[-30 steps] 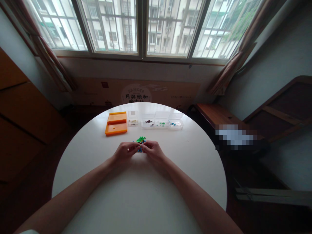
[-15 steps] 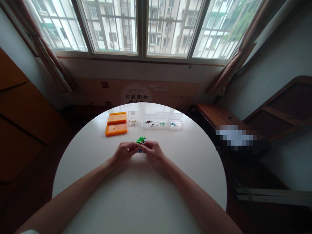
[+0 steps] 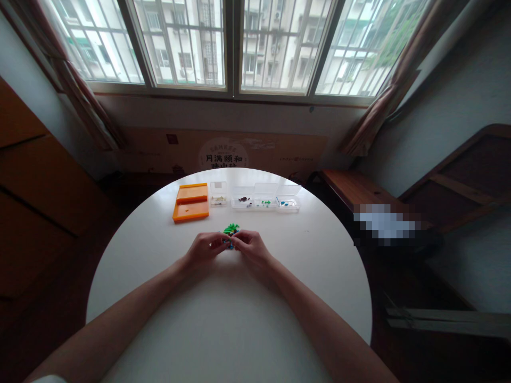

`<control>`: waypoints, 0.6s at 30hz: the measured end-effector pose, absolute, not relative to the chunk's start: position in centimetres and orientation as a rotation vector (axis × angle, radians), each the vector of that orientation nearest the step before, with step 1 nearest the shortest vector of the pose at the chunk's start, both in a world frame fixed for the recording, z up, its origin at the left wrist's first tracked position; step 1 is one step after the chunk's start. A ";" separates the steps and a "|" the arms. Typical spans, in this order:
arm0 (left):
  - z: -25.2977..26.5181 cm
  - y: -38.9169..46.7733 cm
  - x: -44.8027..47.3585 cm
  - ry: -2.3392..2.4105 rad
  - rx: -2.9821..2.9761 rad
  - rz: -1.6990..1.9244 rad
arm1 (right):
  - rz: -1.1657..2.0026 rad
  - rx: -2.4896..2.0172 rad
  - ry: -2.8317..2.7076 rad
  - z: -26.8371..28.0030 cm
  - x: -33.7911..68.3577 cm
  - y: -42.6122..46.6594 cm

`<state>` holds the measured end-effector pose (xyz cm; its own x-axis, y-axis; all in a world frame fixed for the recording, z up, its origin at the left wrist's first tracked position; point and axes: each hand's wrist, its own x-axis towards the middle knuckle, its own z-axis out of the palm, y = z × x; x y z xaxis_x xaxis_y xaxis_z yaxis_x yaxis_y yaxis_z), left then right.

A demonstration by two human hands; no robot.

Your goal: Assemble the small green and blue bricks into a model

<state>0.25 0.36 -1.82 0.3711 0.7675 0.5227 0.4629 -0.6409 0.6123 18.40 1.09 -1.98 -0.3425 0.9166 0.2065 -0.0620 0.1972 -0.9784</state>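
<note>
A small building-block model (image 3: 231, 229), green on top with blue and dark parts lower down, stands on the white round table (image 3: 235, 314). My left hand (image 3: 205, 247) grips its left side with thumb and fingers pinched together. From the right, my right hand (image 3: 252, 246) pinches at the model too, its fingertips close to those of the left. Both hands cover much of the model's lower part. Whether a tiny loose piece sits between the fingertips is too small to tell.
Behind the model, an orange two-level tray (image 3: 191, 213) holds a tiny piece. Beside it a clear box (image 3: 218, 202) has pale pieces. Further right, open clear boxes (image 3: 265, 207) hold dark, green and blue pieces. A wooden bench (image 3: 351, 183) stands right of the table.
</note>
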 end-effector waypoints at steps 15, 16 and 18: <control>-1.8 0.4 0.2 1.082 2.294 1.156 | 1.303 -0.858 -1.530 -2.2 18.4 1.2; -1.8 0.4 0.2 1.076 2.299 1.165 | 1.301 -0.859 -1.531 -2.2 18.4 1.2; -1.9 0.4 0.2 1.078 2.299 1.167 | 1.303 -0.857 -1.530 -2.2 18.4 1.2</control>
<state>0.20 0.41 -1.88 0.3733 0.7577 0.5353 0.4737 -0.6518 0.5923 18.41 1.20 -2.22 -0.3335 0.9205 0.2036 -0.0541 0.1970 -0.9789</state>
